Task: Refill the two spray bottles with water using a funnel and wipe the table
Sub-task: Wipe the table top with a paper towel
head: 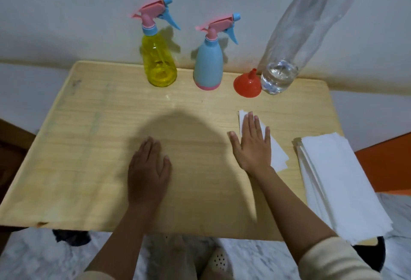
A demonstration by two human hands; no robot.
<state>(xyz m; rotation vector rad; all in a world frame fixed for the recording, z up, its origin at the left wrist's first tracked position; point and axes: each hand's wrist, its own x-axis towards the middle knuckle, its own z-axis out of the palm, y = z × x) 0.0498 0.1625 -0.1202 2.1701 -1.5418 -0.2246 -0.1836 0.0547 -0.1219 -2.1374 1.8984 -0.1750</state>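
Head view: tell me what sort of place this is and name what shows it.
Probably a room in a home: a small light wooden table stands against a stained white painted wall, over a grey-white marbled floor, and bears a yellow translucent plastic spray bottle.

head: sole view | above the near edge of the table (77, 135); close | faces forward and down toward the wall (66, 24) behind its far edge | wide-angle; nearly whole tabletop in frame
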